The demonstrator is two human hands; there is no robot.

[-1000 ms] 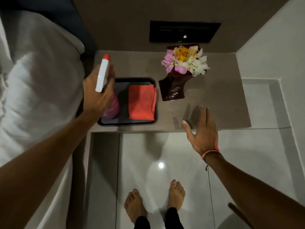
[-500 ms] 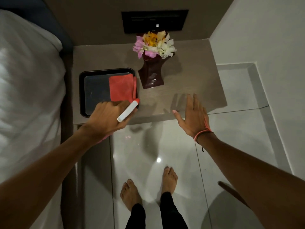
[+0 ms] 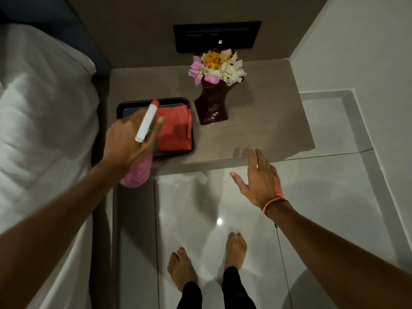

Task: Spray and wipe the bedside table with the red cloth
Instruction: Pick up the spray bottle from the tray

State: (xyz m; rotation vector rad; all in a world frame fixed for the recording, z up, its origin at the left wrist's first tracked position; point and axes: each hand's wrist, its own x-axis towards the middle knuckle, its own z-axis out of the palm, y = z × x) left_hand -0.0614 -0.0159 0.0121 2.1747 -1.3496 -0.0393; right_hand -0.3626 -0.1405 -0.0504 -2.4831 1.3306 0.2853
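Note:
My left hand grips a spray bottle with a white head, a red nozzle tip and a pink body that hangs below my fist. The hand is over the near left part of a black tray on the brown bedside table. A folded red cloth lies in the tray's right half, just right of my fingers. My right hand is open, fingers spread, palm down, hovering at the table's front edge and touching nothing.
A dark red vase with pink, white and yellow flowers stands right of the tray. A black switch panel is on the wall behind. The white bed lies at the left, a white wall at the right, glossy floor tiles and my bare feet below.
My left hand has turned the spray bottle, so its nozzle now points up and away over the tray instead of to the right. My right hand stays open near the table's front edge.

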